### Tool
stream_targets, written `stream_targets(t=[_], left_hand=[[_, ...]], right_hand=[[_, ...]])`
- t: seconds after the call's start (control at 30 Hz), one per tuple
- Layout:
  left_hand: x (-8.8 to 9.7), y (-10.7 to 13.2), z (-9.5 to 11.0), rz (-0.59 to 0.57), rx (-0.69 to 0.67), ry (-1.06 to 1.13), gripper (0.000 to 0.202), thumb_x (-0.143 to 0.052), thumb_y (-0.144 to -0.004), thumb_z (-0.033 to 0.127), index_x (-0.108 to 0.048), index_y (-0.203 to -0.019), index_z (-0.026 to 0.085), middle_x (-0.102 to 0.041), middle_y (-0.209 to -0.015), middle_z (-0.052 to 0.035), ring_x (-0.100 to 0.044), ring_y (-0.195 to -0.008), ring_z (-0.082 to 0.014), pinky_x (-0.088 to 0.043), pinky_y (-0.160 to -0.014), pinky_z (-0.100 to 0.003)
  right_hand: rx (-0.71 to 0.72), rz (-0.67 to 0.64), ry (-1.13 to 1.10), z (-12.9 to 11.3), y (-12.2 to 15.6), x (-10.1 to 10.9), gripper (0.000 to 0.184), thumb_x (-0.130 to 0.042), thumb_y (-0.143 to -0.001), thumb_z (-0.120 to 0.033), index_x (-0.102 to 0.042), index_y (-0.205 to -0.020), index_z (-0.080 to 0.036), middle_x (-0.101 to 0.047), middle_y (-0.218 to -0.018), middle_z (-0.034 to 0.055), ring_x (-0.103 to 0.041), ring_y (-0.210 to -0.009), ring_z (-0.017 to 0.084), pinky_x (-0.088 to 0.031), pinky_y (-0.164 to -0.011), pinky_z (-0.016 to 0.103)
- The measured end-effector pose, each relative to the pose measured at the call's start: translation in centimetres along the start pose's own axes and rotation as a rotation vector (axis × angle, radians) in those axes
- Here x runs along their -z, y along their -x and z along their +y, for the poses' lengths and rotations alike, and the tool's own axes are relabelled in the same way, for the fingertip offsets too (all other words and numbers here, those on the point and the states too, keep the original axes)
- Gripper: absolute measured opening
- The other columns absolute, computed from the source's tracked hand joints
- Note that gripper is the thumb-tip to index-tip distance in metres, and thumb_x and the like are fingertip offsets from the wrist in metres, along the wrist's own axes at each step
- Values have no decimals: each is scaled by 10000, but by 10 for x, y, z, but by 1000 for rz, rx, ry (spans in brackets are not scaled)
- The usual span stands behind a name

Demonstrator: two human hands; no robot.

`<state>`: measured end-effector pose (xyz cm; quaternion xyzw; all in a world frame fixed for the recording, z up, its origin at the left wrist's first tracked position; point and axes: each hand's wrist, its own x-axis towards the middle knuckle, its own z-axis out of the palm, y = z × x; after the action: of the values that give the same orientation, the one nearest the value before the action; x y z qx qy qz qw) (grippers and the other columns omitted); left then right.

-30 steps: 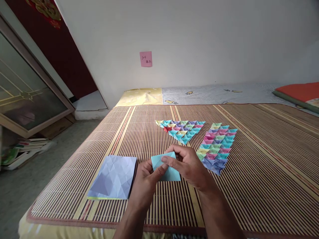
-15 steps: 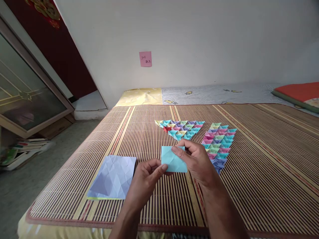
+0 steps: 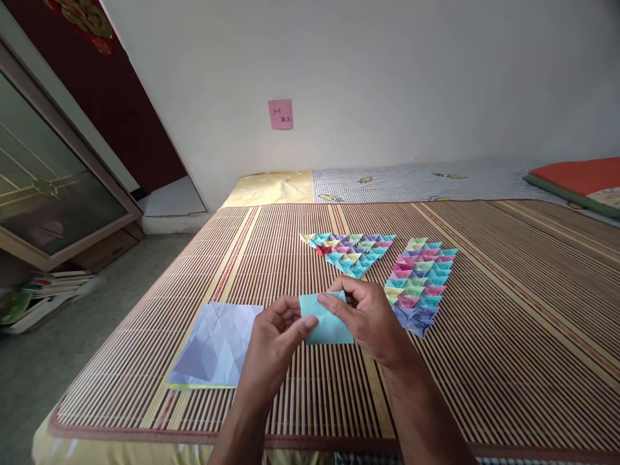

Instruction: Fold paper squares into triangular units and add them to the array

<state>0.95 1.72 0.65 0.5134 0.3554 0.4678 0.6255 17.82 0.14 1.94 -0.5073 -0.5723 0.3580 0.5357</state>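
A folded square of light-blue paper is held up above the mat between both hands. My left hand pinches its left edge, thumb on the front face and fingers behind. At the upper right, my right hand grips it the same way, its thumb lying across the top. Beyond the hands lies a triangular group of small folded paper pieces in mixed colours. To the right is a slanted block of similar folded pieces. Creased lavender paper sheets lie left of my left hand, a yellow edge showing underneath.
A striped bamboo mat covers the bed. A red folded cloth rests at the far right. On the white wall is a pink note with handwriting. Books lie on the floor at left, by a glass-panelled door.
Both hands have shifted slightly left and down with the light-blue paper. My left thumb now lies further over its front face. The paper tilts a little more.
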Motion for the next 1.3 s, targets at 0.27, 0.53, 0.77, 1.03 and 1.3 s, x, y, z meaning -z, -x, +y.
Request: stream_targets(t=[0.27,0.53,0.77,1.03,1.3], left_hand=[[-5,-2,-10,-30,70,135,206,-862,-826,311,-842,-979,175,-808,-870,-51,-714,-820,-186,-553,-822,-297],[-3,-7,-6,107,89,305,312,-931,-711,356,-823,-913,144,-810,-849,-83,-739,-805,-242,-579,-772,-353],[6,-8,-8,140,159,314,320,-963,-667,328,-836,-901,152,-781,-812,-54,-620,-673,-127,-461,-593,-215],[-1,-3,-7,-102,84,57,208,-894,-769,341,-842,-903,191,-775,-820,-45,-658,-769,-190,-531,-807,-328],[25,-9,-4,-118,75,-301,190,-849,-802,370,-805,-785,186,-727,-742,-49,-612,-699,-172,-461,-641,-264]], right_hand=[[-45,-91,-128,1,-1,-1,276,-756,-881,-422,-624,-791,-197,-502,-675,-44,-450,-611,122,-369,-541,248],[-39,-208,-27,5,-1,6,358,-717,-907,-411,-561,-661,-202,-432,-621,-59,-354,-574,108,-295,-534,269],[-64,-151,-44,2,-1,16,216,-730,-898,-404,-703,-855,-194,-624,-765,6,-547,-691,148,-433,-629,289],[-29,-112,-61,3,0,-1,360,-710,-918,-425,-563,-679,-199,-402,-636,-55,-362,-579,111,-299,-511,254],[-26,130,-132,9,-2,17,329,-730,-885,-464,-600,-731,-205,-452,-640,-45,-402,-561,119,-328,-499,253]])
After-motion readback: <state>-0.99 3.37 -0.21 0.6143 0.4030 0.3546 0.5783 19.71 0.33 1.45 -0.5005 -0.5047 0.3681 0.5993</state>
